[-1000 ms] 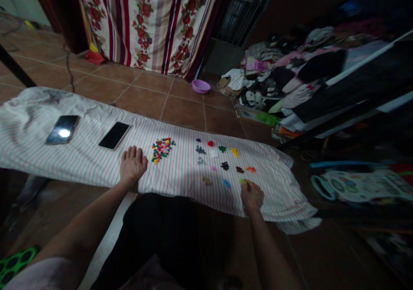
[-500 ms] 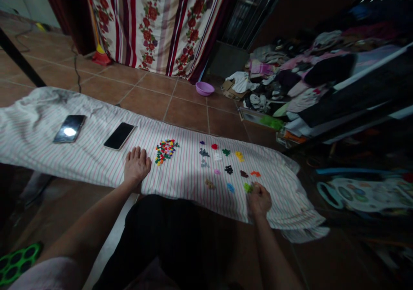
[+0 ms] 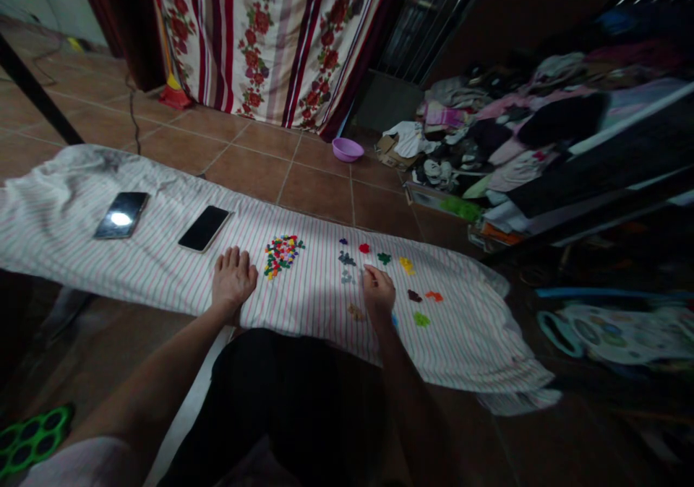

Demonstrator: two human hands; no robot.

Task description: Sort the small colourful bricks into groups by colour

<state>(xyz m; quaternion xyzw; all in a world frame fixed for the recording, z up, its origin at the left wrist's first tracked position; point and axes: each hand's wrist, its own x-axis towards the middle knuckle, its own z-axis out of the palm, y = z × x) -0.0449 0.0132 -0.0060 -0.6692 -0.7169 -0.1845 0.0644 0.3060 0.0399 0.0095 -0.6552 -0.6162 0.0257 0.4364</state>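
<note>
A striped cloth [image 3: 163,270] lies across the tiled floor. My left hand [image 3: 233,276] rests flat on it, fingers stretched out, just left of a mixed pile of small coloured pieces [image 3: 280,253]. My right hand [image 3: 378,291] hovers over the sorted little heaps, fingers curled together near the white and pink ones; whether it holds a piece is hidden. Around it lie a red heap [image 3: 363,248], a green heap [image 3: 384,258], a yellow heap [image 3: 405,264], an orange heap [image 3: 434,296] and a lime heap [image 3: 421,319].
Two dark phones [image 3: 121,214] [image 3: 204,227] lie on the cloth to the left. A purple bowl [image 3: 348,149] sits on the tiles beyond. A heap of clothes [image 3: 488,133] fills the right. A flowered curtain [image 3: 271,39] hangs behind.
My right hand left the lime heap at the near right and moved left and forward over the middle heaps. The left hand stayed flat on the cloth.
</note>
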